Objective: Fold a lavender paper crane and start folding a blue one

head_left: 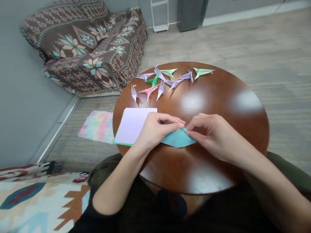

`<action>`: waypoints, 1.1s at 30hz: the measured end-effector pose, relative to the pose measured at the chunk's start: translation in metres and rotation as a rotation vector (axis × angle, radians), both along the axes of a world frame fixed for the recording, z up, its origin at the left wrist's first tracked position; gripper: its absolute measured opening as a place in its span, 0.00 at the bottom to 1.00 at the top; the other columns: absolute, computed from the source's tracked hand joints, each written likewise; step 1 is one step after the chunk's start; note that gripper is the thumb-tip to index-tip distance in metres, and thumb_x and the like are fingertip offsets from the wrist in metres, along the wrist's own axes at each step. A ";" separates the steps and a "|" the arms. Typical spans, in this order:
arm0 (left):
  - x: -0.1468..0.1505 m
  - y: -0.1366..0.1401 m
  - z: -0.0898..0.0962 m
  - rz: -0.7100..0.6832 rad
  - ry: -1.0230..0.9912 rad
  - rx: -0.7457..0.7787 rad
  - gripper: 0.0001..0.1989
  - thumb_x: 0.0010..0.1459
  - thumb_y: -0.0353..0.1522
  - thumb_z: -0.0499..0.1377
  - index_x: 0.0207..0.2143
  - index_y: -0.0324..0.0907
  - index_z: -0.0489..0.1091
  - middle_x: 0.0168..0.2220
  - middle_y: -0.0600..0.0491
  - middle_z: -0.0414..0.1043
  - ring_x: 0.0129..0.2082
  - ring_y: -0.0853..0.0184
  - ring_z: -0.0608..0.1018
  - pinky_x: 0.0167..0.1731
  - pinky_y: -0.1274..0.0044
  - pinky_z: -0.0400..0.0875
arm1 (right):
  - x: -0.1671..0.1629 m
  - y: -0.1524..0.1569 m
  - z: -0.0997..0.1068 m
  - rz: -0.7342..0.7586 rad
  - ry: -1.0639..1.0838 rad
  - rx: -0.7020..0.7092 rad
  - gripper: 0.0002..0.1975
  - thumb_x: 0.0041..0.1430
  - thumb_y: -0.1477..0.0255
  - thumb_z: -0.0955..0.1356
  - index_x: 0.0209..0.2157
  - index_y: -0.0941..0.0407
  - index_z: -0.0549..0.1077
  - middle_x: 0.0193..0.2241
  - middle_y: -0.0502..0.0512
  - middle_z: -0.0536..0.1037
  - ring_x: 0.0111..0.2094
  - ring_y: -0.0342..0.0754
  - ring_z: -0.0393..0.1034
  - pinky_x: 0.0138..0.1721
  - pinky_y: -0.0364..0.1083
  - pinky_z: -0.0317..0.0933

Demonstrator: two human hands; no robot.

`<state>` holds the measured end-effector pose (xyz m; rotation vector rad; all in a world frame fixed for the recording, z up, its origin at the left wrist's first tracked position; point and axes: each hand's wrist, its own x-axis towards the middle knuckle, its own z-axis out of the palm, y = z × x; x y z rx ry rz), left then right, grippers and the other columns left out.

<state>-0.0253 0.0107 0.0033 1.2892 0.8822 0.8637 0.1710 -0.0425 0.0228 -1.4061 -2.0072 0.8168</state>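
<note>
A folded sheet of blue origami paper (178, 139) lies near the middle of the round table, its lower edge pointed toward me. My left hand (159, 126) pinches its upper edge between thumb and fingers. At the upper right edge, my right hand (209, 131) also grips the paper with thumb and forefinger, close to the left fingertips. Part of the paper is hidden behind the left hand. Left of it lies a stack of square paper (133, 124), lilac on top with a green edge showing beneath, partly covered by my left wrist.
Several folded paper cranes in lilac, with a pink crane (149, 92), a green crane (153, 80) and pale green ones (202, 72), lie along the far side of the brown table (218, 106). A covered sofa (97, 48) stands beyond, a fluffy mat (97, 126) at left.
</note>
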 end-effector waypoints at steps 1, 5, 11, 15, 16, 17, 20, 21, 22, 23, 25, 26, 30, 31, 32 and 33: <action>0.000 0.000 0.000 0.010 -0.002 -0.002 0.04 0.47 0.31 0.75 0.26 0.41 0.85 0.33 0.50 0.85 0.33 0.65 0.83 0.37 0.76 0.76 | 0.000 0.000 0.000 0.002 -0.001 -0.003 0.09 0.63 0.77 0.70 0.28 0.56 0.78 0.28 0.53 0.81 0.34 0.51 0.73 0.41 0.51 0.58; 0.001 0.000 0.001 0.047 0.025 0.055 0.08 0.49 0.35 0.75 0.26 0.39 0.83 0.34 0.48 0.85 0.34 0.64 0.82 0.38 0.75 0.75 | -0.001 0.000 -0.001 0.020 -0.008 -0.035 0.10 0.61 0.79 0.69 0.26 0.56 0.78 0.26 0.52 0.80 0.34 0.51 0.72 0.40 0.51 0.57; -0.004 0.002 0.000 -0.098 0.015 0.077 0.16 0.53 0.37 0.74 0.42 0.40 0.81 0.43 0.48 0.84 0.39 0.64 0.83 0.41 0.76 0.76 | 0.004 0.002 0.000 -0.021 0.020 -0.031 0.09 0.61 0.77 0.69 0.28 0.57 0.80 0.27 0.53 0.80 0.32 0.50 0.72 0.40 0.51 0.59; -0.007 0.005 -0.001 -0.149 -0.051 0.023 0.15 0.57 0.38 0.72 0.44 0.41 0.80 0.40 0.50 0.83 0.37 0.68 0.81 0.39 0.79 0.73 | 0.007 0.001 0.003 -0.038 0.023 -0.020 0.09 0.62 0.77 0.69 0.29 0.56 0.81 0.28 0.53 0.81 0.32 0.50 0.73 0.38 0.50 0.60; -0.008 0.005 -0.001 -0.149 -0.061 0.008 0.13 0.59 0.38 0.71 0.43 0.41 0.80 0.39 0.50 0.82 0.36 0.68 0.81 0.37 0.79 0.72 | 0.007 0.001 0.004 -0.040 0.020 -0.019 0.10 0.62 0.76 0.69 0.29 0.56 0.81 0.28 0.53 0.81 0.31 0.50 0.73 0.38 0.50 0.60; -0.009 0.006 -0.002 -0.147 -0.066 0.002 0.13 0.59 0.39 0.70 0.42 0.40 0.80 0.38 0.50 0.82 0.35 0.69 0.80 0.36 0.79 0.72 | 0.008 0.000 0.005 -0.043 0.016 -0.019 0.10 0.62 0.76 0.69 0.28 0.55 0.81 0.28 0.53 0.81 0.31 0.50 0.74 0.38 0.50 0.60; -0.009 0.007 -0.004 -0.147 -0.072 0.009 0.12 0.57 0.37 0.72 0.40 0.40 0.81 0.38 0.51 0.82 0.35 0.69 0.80 0.37 0.80 0.72 | 0.008 0.000 0.006 -0.057 0.015 -0.025 0.10 0.61 0.75 0.69 0.28 0.55 0.81 0.27 0.52 0.81 0.31 0.50 0.74 0.37 0.49 0.61; -0.009 0.007 -0.004 -0.154 -0.070 0.003 0.13 0.55 0.36 0.73 0.40 0.40 0.80 0.38 0.51 0.82 0.36 0.69 0.81 0.38 0.80 0.72 | 0.008 0.000 0.007 -0.061 0.014 -0.029 0.10 0.61 0.75 0.69 0.28 0.55 0.81 0.27 0.52 0.82 0.31 0.50 0.74 0.37 0.49 0.61; -0.009 0.007 -0.004 -0.163 -0.063 -0.010 0.14 0.54 0.36 0.74 0.41 0.40 0.80 0.38 0.51 0.83 0.36 0.69 0.81 0.38 0.80 0.73 | 0.008 0.000 0.007 -0.065 0.012 -0.033 0.10 0.61 0.75 0.69 0.28 0.55 0.81 0.28 0.53 0.82 0.31 0.50 0.75 0.36 0.49 0.61; -0.009 0.007 -0.004 -0.169 -0.051 -0.021 0.15 0.52 0.35 0.75 0.41 0.40 0.80 0.38 0.51 0.83 0.36 0.68 0.82 0.39 0.79 0.73 | 0.008 0.001 0.007 -0.065 0.012 -0.037 0.10 0.61 0.75 0.69 0.27 0.55 0.81 0.28 0.53 0.82 0.31 0.50 0.75 0.36 0.49 0.61; -0.008 0.006 -0.003 -0.165 -0.001 -0.026 0.17 0.50 0.35 0.76 0.40 0.40 0.80 0.37 0.50 0.83 0.35 0.67 0.82 0.38 0.79 0.74 | 0.008 0.000 0.008 -0.059 0.015 -0.041 0.09 0.61 0.75 0.70 0.27 0.55 0.81 0.28 0.53 0.82 0.31 0.51 0.75 0.37 0.49 0.62; -0.008 0.006 -0.003 -0.155 0.031 -0.015 0.16 0.49 0.35 0.76 0.39 0.40 0.80 0.36 0.50 0.83 0.34 0.67 0.82 0.37 0.79 0.74 | 0.008 0.000 0.008 -0.054 0.016 -0.043 0.09 0.60 0.75 0.70 0.27 0.55 0.81 0.27 0.53 0.82 0.31 0.50 0.75 0.37 0.49 0.62; -0.006 0.004 0.001 -0.130 0.128 0.060 0.13 0.51 0.38 0.75 0.33 0.39 0.80 0.31 0.51 0.82 0.30 0.68 0.80 0.32 0.79 0.72 | 0.007 -0.001 0.010 -0.029 -0.004 -0.041 0.10 0.61 0.75 0.69 0.27 0.55 0.81 0.27 0.53 0.81 0.31 0.50 0.74 0.38 0.50 0.61; -0.006 0.004 0.002 -0.131 0.139 0.078 0.13 0.51 0.38 0.74 0.33 0.39 0.80 0.30 0.51 0.82 0.29 0.68 0.79 0.31 0.79 0.71 | 0.006 -0.001 0.010 -0.024 -0.014 -0.039 0.10 0.61 0.75 0.69 0.27 0.55 0.80 0.26 0.53 0.81 0.31 0.50 0.74 0.38 0.50 0.60; -0.006 0.003 0.002 -0.134 0.148 0.094 0.13 0.52 0.39 0.74 0.32 0.39 0.80 0.30 0.51 0.82 0.29 0.68 0.79 0.30 0.79 0.71 | 0.006 -0.001 0.010 -0.020 -0.023 -0.038 0.10 0.61 0.75 0.69 0.26 0.55 0.80 0.26 0.53 0.81 0.31 0.50 0.74 0.38 0.50 0.60; -0.006 0.003 0.003 -0.134 0.155 0.109 0.13 0.52 0.39 0.74 0.32 0.39 0.81 0.30 0.51 0.81 0.28 0.69 0.78 0.29 0.79 0.70 | 0.005 -0.002 0.009 -0.019 -0.030 -0.037 0.10 0.61 0.74 0.69 0.26 0.55 0.80 0.26 0.53 0.81 0.31 0.51 0.74 0.39 0.51 0.60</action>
